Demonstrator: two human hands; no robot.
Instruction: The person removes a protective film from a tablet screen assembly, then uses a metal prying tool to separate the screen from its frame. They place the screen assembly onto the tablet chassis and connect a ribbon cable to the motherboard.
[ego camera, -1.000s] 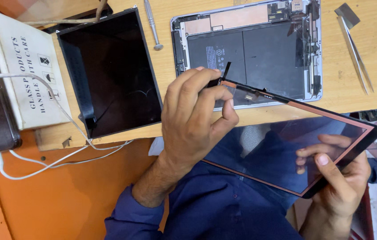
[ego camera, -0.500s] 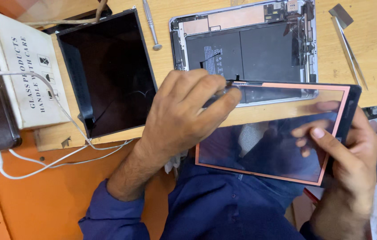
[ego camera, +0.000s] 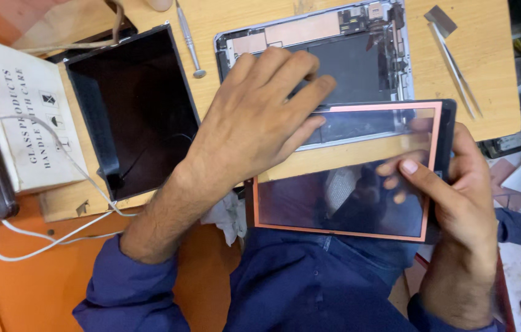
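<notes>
2 hands on a glass tablet panel above the tabletop edge.

The right hand has its grip closed on the right edge of the glass panel, thumb on top, holding it level over the lap. The left hand rests on the panel's upper left edge, fingers curled; I cannot tell what its grip holds. Just behind lies the opened tablet body on the tabletop, with a black screen, screwdriver and tweezers.
</notes>
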